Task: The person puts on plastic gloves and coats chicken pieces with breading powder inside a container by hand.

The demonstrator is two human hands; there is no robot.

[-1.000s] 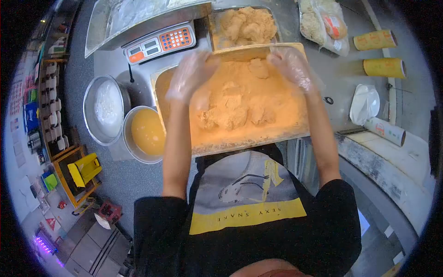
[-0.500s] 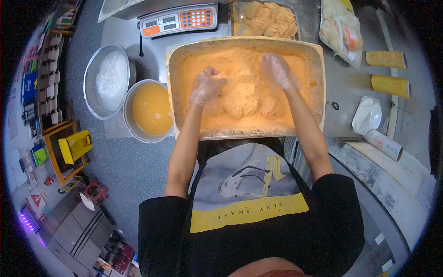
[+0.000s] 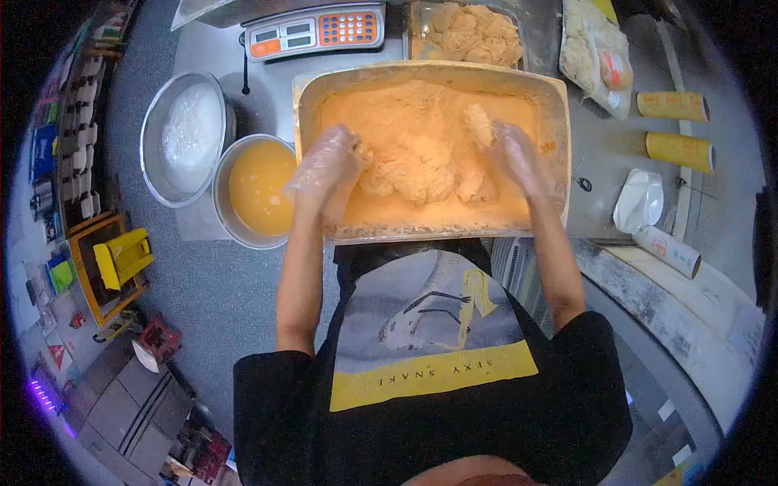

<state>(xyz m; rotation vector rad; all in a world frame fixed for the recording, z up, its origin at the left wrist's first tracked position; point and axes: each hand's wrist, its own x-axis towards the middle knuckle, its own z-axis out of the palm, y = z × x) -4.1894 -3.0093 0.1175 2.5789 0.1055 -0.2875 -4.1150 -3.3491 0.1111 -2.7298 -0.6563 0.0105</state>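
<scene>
A large tub (image 3: 553, 105) holds orange powder (image 3: 373, 105) with a mound of coated pieces (image 3: 417, 166) in its middle. My left hand (image 3: 326, 166), in a clear plastic glove, is over the tub's left side, fingers curled round a small powdery lump that is partly hidden. My right hand (image 3: 517, 158), gloved too, is at the right of the mound. Its fingers are closed on the lower end of a long coated piece (image 3: 479, 125), which points up and away from me.
Left of the tub stand a bowl of yellow liquid (image 3: 261, 190) and a bowl of white stuff (image 3: 190, 134). Behind are a scale (image 3: 316, 34) and a tray of coated pieces (image 3: 474, 34). Bagged food (image 3: 596, 61) and yellow rolls (image 3: 679, 151) lie to the right.
Since half a second ago, my left hand has moved left and my right hand slightly right and nearer me. The long coated piece now shows at my right fingers.
</scene>
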